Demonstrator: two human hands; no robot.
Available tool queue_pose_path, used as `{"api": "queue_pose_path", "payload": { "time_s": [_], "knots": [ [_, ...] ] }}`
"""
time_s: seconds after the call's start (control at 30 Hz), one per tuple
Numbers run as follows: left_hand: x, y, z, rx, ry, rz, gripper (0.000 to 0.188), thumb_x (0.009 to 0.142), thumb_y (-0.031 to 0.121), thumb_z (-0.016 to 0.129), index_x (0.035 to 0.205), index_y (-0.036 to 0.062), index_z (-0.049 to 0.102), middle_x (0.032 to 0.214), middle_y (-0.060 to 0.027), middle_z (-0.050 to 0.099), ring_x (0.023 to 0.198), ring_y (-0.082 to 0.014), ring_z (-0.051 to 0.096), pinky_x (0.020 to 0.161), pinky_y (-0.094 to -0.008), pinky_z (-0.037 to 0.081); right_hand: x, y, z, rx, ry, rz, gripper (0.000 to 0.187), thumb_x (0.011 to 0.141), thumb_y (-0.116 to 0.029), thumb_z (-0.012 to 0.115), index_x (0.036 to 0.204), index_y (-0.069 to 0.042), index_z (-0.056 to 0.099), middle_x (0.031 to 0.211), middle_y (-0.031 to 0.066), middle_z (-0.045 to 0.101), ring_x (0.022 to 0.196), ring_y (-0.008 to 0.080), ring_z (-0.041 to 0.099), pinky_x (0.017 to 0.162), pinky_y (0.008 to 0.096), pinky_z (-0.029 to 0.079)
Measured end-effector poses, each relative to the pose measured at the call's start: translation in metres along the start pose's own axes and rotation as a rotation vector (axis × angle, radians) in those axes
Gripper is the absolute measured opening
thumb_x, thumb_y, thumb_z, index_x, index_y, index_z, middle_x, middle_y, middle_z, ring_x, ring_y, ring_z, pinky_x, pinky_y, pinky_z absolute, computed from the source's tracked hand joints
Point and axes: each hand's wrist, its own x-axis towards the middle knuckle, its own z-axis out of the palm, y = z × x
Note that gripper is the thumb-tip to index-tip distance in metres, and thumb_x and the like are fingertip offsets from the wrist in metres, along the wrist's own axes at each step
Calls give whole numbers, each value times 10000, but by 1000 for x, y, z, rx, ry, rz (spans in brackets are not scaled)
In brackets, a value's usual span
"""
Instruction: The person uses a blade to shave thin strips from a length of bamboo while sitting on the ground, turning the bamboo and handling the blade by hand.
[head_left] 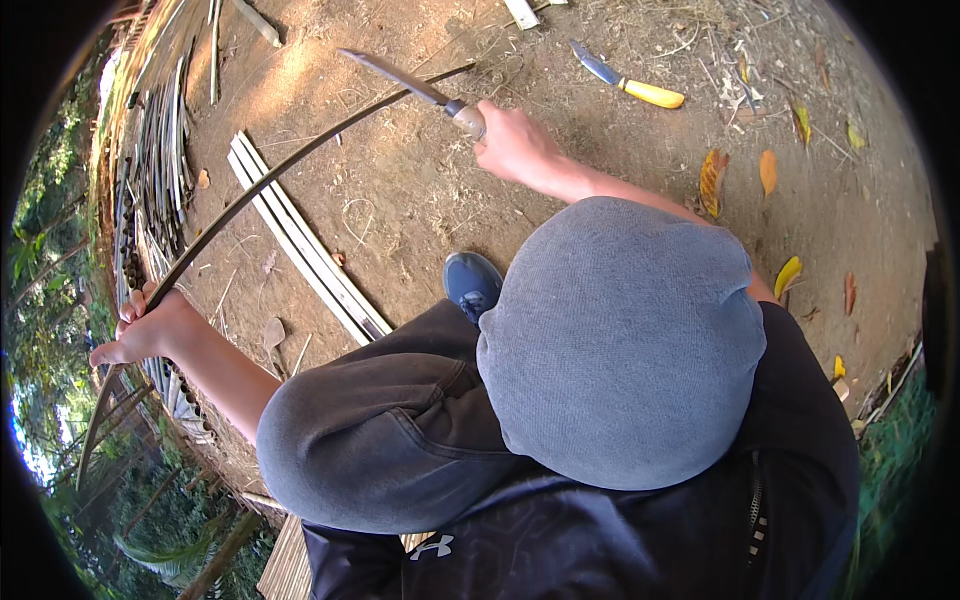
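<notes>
My left hand [145,325] is closed round a long, thin, dark bamboo strip [262,180], out to the left past my knee. The strip bows up and to the right, and its other end hangs down below the hand. In my right hand [515,150] is a big knife [392,74], held by its pale handle with a dark collar. Its long blade points up and left and crosses the strip near the strip's far end. Whether blade and strip touch, I cannot tell.
Pale split bamboo lengths [300,235] lie on the dirt ground between my hands. A bundle of thin strips [165,165] lies at far left. A yellow-handled knife [630,83] rests beyond my right hand. Both bent knees and a blue shoe [472,285] are close in.
</notes>
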Motion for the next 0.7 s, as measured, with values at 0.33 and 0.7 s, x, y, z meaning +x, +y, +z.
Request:
{"api": "queue_pose_path", "payload": {
  "time_s": [0.33,0.7],
  "knots": [
    [15,-5,-7,2,29,-25,699,904,828,347,637,192,233,561,50,364,450,-114,333,497,-261,278,28,47,1,-84,44,176,405,880,-100,669,1236,46,541,775,133,685,616,200,676,484,355,523],
    [18,-5,-9,18,12,-50,665,925,801,365,691,183,291,567,48,379,462,-114,363,535,-270,290,9,63,-7,-31,81,249,370,871,-118,681,1192,26,568,882,178,710,788,297,730,703,438,591]
  ]
}}
